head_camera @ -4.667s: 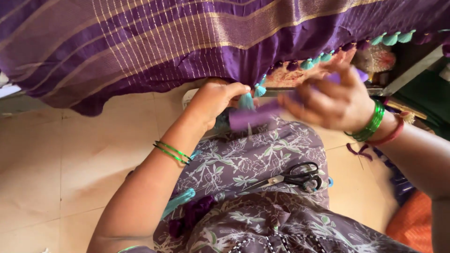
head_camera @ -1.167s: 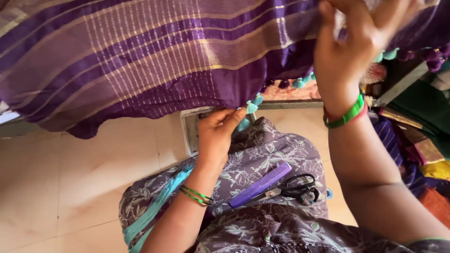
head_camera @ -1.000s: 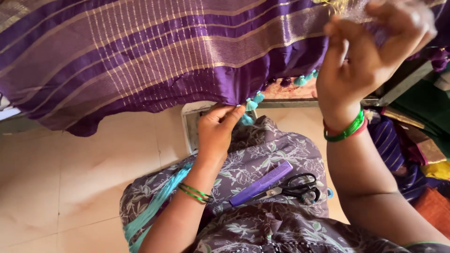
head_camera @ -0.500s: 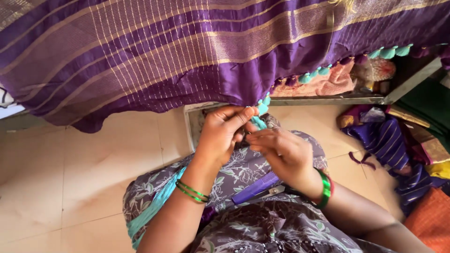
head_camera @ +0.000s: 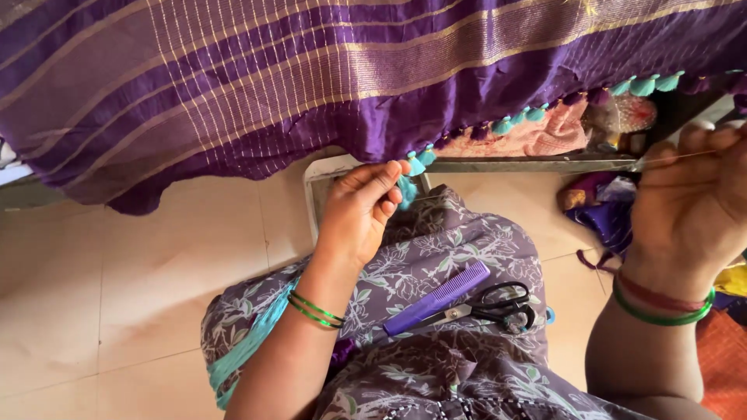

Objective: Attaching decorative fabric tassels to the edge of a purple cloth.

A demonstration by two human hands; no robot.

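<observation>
A purple cloth with gold stripes hangs across the top, its lower edge trimmed with teal and purple tassels. My left hand pinches that edge at a teal tassel. Off to the right, my right hand is raised with its fingers pinched on a thin thread that runs toward the cloth. A purple comb and black-handled scissors lie on my lap, on grey floral fabric. Green bangles sit on both wrists.
Beige floor tiles spread to the left. A white frame stands behind my left hand. Folded pink and purple fabrics and an orange cloth lie at the right.
My right hand has moved from beside the left hand out to the right and up, drawing the thread taut. The left hand stays at the tassel edge.
</observation>
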